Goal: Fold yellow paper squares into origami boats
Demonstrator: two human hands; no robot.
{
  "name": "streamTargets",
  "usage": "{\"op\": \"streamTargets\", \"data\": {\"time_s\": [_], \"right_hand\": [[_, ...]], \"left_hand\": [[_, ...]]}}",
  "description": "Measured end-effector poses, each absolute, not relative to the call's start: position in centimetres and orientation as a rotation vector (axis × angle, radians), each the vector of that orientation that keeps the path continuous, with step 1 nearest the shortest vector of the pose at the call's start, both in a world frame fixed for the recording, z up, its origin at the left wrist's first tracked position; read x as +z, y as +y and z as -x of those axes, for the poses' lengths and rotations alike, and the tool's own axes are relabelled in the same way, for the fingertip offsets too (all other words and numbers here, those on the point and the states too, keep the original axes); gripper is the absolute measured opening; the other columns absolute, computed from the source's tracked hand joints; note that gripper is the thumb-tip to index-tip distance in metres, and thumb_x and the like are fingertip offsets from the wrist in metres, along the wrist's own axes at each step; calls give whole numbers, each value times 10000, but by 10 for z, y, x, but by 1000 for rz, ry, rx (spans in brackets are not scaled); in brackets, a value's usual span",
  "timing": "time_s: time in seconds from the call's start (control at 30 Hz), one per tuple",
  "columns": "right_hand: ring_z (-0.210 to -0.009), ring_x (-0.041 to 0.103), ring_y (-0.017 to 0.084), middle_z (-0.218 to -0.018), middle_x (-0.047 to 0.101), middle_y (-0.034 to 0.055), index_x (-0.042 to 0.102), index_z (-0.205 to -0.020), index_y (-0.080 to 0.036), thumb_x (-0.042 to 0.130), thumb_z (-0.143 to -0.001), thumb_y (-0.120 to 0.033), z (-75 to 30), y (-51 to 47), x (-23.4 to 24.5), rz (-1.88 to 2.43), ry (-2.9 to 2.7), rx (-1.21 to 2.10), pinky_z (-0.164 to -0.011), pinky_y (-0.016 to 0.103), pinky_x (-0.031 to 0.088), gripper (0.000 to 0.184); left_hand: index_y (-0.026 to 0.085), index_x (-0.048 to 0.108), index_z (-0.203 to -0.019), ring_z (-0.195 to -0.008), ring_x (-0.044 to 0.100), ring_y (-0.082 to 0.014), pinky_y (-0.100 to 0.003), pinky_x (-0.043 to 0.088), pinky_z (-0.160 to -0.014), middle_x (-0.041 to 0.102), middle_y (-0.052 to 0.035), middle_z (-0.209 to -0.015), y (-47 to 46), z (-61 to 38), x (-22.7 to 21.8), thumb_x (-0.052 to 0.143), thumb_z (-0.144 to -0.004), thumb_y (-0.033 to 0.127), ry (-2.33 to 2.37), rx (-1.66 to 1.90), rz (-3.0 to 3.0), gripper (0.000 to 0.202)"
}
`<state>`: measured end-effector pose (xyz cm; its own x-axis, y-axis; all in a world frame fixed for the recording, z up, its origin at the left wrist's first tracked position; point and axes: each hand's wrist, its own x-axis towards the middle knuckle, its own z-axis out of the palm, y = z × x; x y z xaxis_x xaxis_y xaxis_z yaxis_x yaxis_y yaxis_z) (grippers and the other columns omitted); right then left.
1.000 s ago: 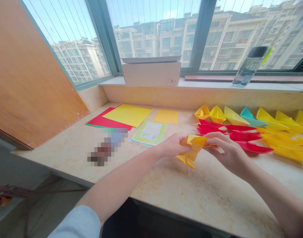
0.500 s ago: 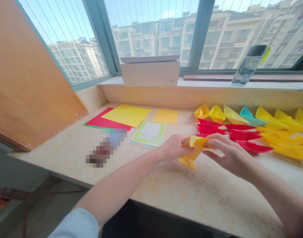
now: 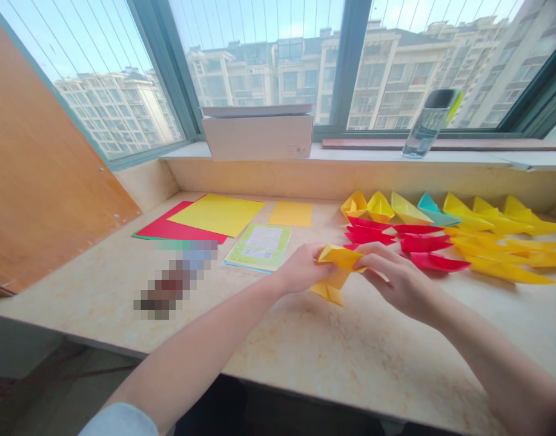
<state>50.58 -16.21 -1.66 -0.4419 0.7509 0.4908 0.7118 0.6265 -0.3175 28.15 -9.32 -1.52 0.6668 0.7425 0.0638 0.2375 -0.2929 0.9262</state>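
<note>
A partly folded sheet of yellow-orange origami paper (image 3: 335, 278) is held between my two hands above the table. My left hand (image 3: 301, 267) grips its left side, fingers closed behind the folds. On the upper right corner, the thumb and fingers of my right hand (image 3: 391, 272) pinch the paper. One flap points down below the hands. Just behind my right hand lie red folded paper boats (image 3: 426, 244), with yellow paper boats (image 3: 509, 269) to their right. A back row holds more yellow boats and one teal paper boat (image 3: 435, 211).
Yellow sheet (image 3: 217, 213) and red sheet (image 3: 182, 224) overlap at the back left, beside a smaller orange sheet (image 3: 291, 214). A green-edged booklet (image 3: 260, 247) lies left of my hands. The sill holds a white box (image 3: 257, 136) and a water bottle (image 3: 427, 124).
The whole view has shifted, so most things stand farther left. Both hands keep their hold on the yellow-orange paper, whose upper part looks slightly flatter now.
</note>
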Motion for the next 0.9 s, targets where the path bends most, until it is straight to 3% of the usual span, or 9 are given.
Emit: {"op": "streamTargets", "data": {"time_s": [0.13,0.3,0.63,0.9], "right_hand": [[-911,650,207,-1091,640,64,605,-987,-238,545,-928,-209,-503,-163,-15,1220,-2245,121,-755,330,544,89],[-833,657,208,-970,673,61,628,-1114,-249,544,-941,-248,-503,-161,-14,1267,-2176,82,-712,328,540,192],[-941,638,207,-1036,645,65,647,-1003,-243,494,-967,-221,-500,-163,-11,1133,-2083,197,-765,322,545,159],[-1025,635,229,-1143,619,72,627,-1011,-255,520,-905,-150,-504,-164,-11,1073,-2152,165,-837,354,550,183]], "left_hand": [[147,666,-975,-825,632,-172,-250,458,-701,684,-37,-917,-95,-280,-12,660,-794,245,736,543,-1691,206],[147,667,-978,-821,640,-168,-255,473,-713,693,-50,-943,-99,-281,-10,696,-778,269,665,463,-1508,237],[173,688,-1017,-838,658,-171,-278,491,-755,708,-47,-950,-104,-282,-4,749,-756,250,634,459,-1343,279],[148,698,-974,-763,629,-134,-235,455,-706,696,-39,-907,-102,-282,-7,776,-741,318,576,580,-1369,298]]}}
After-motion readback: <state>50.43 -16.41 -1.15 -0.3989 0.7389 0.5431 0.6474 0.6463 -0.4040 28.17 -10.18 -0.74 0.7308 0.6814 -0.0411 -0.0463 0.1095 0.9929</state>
